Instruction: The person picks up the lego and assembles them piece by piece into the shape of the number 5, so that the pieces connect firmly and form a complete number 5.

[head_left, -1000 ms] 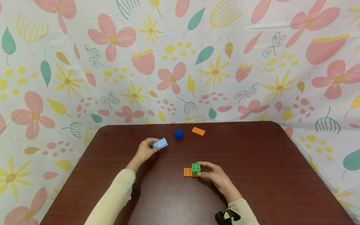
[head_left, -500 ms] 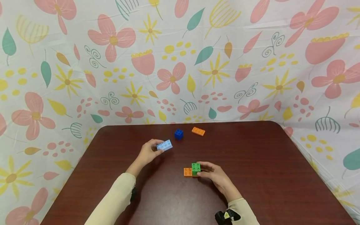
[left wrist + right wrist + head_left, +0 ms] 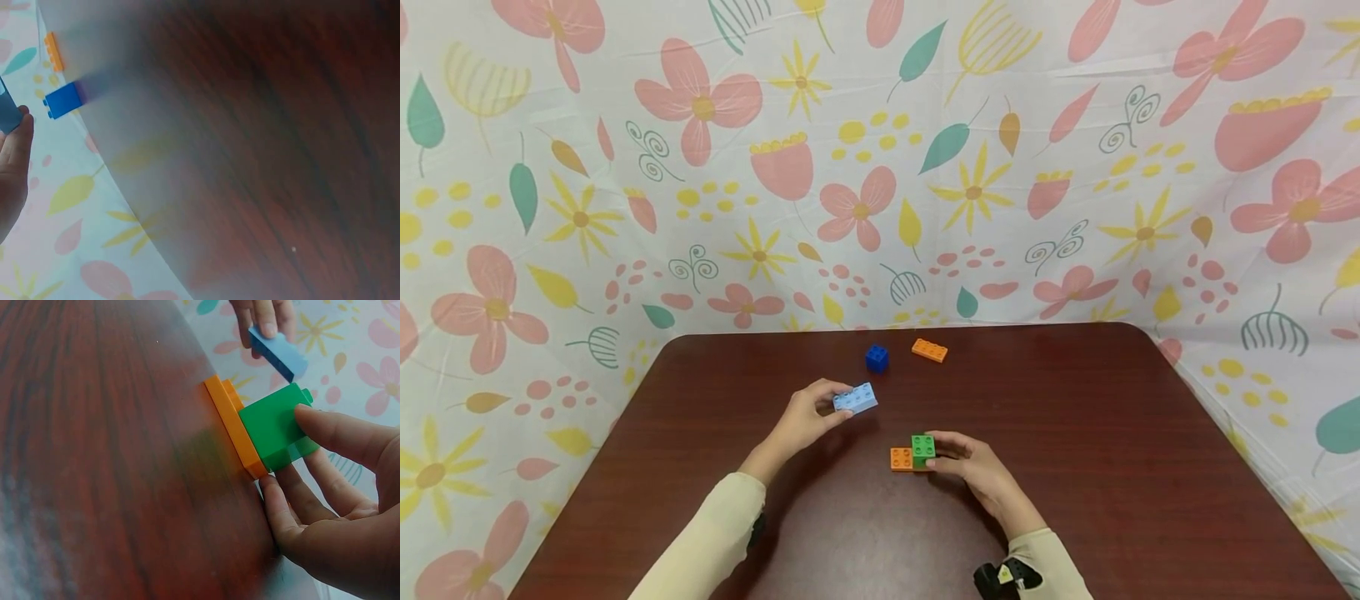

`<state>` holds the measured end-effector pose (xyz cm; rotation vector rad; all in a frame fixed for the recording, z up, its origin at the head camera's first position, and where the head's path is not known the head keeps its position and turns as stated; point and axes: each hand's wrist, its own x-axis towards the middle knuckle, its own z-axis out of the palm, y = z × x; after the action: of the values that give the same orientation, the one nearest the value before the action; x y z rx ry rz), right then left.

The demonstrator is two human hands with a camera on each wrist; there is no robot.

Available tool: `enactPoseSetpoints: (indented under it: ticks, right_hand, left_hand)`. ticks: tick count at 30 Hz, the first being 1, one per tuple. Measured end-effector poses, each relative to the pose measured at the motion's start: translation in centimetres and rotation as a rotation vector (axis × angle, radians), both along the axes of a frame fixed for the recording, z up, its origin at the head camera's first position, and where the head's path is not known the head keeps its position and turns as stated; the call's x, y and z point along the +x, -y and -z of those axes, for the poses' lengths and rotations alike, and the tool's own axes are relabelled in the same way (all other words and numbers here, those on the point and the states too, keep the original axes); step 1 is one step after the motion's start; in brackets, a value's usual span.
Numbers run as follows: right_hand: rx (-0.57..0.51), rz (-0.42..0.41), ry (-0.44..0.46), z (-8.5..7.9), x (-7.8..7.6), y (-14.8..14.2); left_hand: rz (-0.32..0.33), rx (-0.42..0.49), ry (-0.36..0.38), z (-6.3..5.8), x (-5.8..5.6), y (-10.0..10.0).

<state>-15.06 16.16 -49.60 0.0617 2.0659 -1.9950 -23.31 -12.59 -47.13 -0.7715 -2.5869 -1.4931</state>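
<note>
Some room, seemingly, under pale brick

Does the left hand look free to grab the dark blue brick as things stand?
Probably not: the left hand holds the light blue brick, though no other thing shows between it and the dark blue brick.

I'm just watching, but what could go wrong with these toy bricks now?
The left hand grips the light blue brick near one end, so it might twist or slip.

That brick is angled to the near orange brick, so their studs might misalign if joined.

The green brick, held by the right hand, covers only one end of that orange brick; pressing the bare end might tip it.
</note>
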Motion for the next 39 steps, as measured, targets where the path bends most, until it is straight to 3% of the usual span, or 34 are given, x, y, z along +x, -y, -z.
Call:
enactPoseSetpoints:
  ticks: [8,17,29,39]
  right_hand:
    - [0.002,-0.004,-0.009,0.2,-0.1,-0.1]
    - [-0.002,-0.004,-0.008,0.2,0.0,-0.1]
    - [0.01,0.017,-0.003,0.4,-0.3,0.0]
    - [0.003,0.018,-0.002,0.2,-0.1,0.1]
  left_hand:
    - [0.095,0.016,-0.013,-0.1,0.9,-0.9]
    - [0.158,-0.037,-0.053,-0.2,1.5,-1.7]
    - [0.24,-0.032,-0.094,-0.1,2.3,-2.9]
    - [0.292,-0.112,-0.132,-0.2,3.0,-4.1]
